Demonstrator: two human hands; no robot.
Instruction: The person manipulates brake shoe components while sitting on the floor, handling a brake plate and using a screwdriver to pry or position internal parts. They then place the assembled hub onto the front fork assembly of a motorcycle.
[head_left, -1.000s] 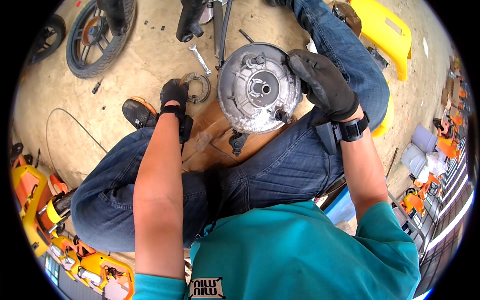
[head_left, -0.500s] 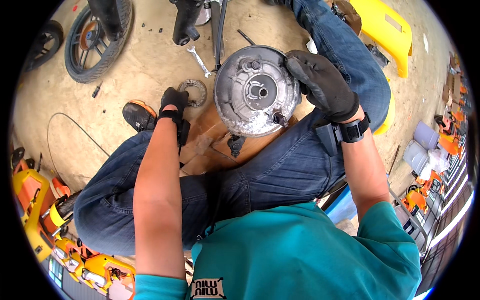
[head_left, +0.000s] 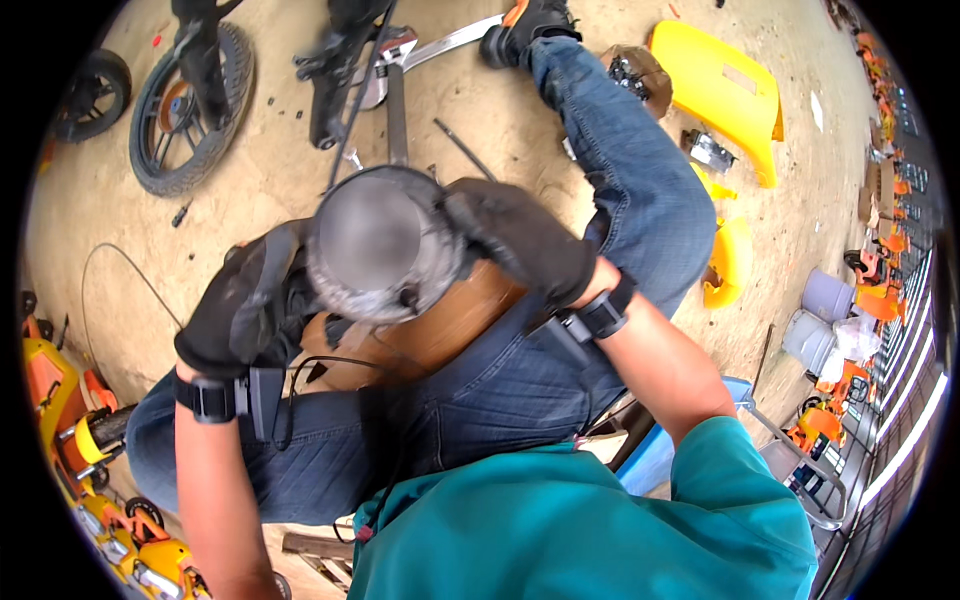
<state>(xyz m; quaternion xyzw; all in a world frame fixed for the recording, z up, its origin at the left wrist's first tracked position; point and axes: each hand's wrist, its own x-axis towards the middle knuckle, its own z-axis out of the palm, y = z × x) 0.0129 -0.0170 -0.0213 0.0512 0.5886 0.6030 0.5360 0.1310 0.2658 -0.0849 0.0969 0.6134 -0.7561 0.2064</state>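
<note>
A round grey metal brake plate (head_left: pixel 375 245) is held up between my two gloved hands above my lap, its face smeared by motion. My left hand (head_left: pixel 250 295), in a black glove, closes at its left edge; the fingertips are partly hidden. Around the upper right rim curls my right hand (head_left: pixel 525 240), also in a black glove. Brown cardboard (head_left: pixel 470 305) lies beneath the plate between my legs. Whether my left hand also holds the ring-shaped part seen earlier cannot be made out.
Beyond the plate lie a hammer-like tool with a grey handle (head_left: pixel 397 115), a thin dark rod (head_left: pixel 465 150) and black fork-like parts (head_left: pixel 335 85). A spoked wheel with a tyre (head_left: pixel 190 110) lies far left. Yellow body panels (head_left: pixel 715 90) and a box of small parts (head_left: pixel 640 80) are at right.
My left hand has come up from beside the ring-shaped part on the floor to the plate's left edge. The plate and my right hand have moved left; the ring no longer shows.
</note>
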